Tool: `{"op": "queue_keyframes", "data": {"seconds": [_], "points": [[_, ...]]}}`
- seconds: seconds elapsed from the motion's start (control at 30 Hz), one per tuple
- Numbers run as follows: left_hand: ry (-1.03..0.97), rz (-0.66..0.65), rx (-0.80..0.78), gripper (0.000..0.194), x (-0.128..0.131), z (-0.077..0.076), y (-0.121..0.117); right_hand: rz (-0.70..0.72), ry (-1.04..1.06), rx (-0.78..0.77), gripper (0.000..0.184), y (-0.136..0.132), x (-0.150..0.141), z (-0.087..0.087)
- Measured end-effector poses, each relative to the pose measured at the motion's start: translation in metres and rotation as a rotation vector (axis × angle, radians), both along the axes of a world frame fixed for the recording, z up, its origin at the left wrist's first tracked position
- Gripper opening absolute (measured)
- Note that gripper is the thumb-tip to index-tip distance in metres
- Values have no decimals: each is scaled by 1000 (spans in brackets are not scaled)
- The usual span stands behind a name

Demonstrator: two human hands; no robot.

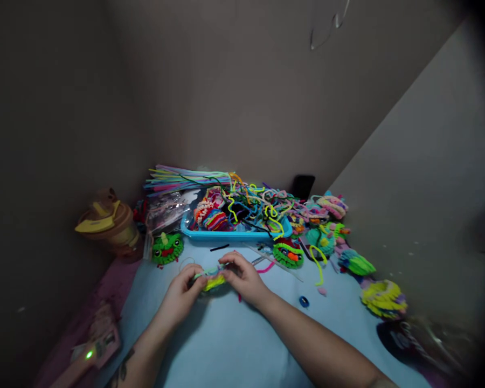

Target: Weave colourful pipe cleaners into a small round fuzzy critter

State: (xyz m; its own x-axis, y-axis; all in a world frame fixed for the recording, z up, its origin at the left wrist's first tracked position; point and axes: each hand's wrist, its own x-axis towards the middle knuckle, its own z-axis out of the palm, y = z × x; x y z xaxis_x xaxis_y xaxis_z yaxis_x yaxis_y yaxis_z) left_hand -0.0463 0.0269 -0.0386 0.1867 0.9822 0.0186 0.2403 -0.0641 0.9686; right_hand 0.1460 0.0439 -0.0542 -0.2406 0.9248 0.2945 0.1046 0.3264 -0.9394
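Both my hands meet over the light blue table surface point(226, 339). My left hand point(181, 295) and my right hand point(244, 277) are closed on a small pipe-cleaner piece point(213, 280) of yellow, green and light blue fuzzy wire, pinching it from each side. Just behind my hands stands a blue tray point(230, 234) heaped with tangled pipe cleaners in many colours. A green fuzzy figure with a horn point(167, 248) lies left of the tray, and a green-rimmed round figure point(288, 254) lies right of my right hand.
A bundle of straight pipe cleaners point(178, 179) lies behind the tray. Several finished fuzzy figures trail along the right edge, ending in a yellow one point(383, 298). A brown and yellow container point(107, 221) stands at left. A blue ring point(304, 301) lies near my right forearm.
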Motion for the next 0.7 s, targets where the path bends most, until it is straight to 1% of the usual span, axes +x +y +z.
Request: {"op": "queue_keyframes", "data": {"seconds": [0.07, 0.13, 0.23, 0.33, 0.4, 0.5, 0.57, 0.63, 0.7], "points": [[-45, 25, -58, 28, 0, 0, 0, -45, 38, 4, 23, 5, 4, 3], [-85, 58, -123, 34, 1, 1, 0, -122, 54, 8, 22, 10, 10, 7], [-122, 95, -189, 40, 4, 4, 1, -236, 90, -34, 22, 18, 19, 16], [-104, 111, -198, 39, 6, 5, 1, -319, 142, -58, 22, 25, 29, 25], [-52, 115, -160, 33, 7, 5, 1, -362, 130, -41, 22, 30, 34, 31], [40, 115, -41, 25, 7, 5, -2, -402, 16, 4, 22, 44, 41, 41], [93, 113, 51, 23, 7, 5, -3, -432, -108, 54, 22, 60, 43, 48], [136, 104, 122, 22, 6, 7, -4, -485, -284, 155, 22, 79, 43, 54], [166, 82, 160, 21, 6, 8, -4, -526, -535, 241, 22, 101, 40, 58]]}}
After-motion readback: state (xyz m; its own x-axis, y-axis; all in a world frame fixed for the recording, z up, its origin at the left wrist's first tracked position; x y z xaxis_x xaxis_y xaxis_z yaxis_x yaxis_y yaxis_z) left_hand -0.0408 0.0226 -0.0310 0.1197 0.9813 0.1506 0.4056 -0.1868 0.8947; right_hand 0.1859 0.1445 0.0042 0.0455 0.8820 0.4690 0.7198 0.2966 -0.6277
